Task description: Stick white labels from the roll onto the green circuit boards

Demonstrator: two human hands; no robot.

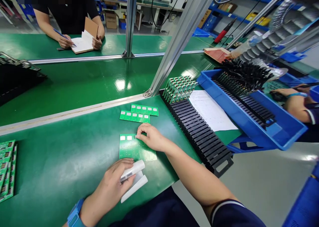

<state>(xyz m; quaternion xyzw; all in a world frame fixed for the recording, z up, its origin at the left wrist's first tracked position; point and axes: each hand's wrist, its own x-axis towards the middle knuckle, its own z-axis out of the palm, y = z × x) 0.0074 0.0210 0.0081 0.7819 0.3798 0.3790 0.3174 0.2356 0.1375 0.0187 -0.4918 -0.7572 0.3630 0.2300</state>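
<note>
Beyond the left hand (113, 180), which is clasping a white roll (138, 167), the circuit panel (132, 148) is showing 2 labels (129, 138), its near part seemingly unlabelled; the right hand's (152, 138) pinch is looking unclear.

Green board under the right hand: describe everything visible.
The green board looks like a glossy circuit panel, with faint lines dividing its face. It lies flat on the green table. Two white labels sit along its far edge, at the left. The right hand is over that edge, just right of the labels, hiding part of the board; whether it presses there is unclear. The left hand holds a curled white strip near the board.
</note>
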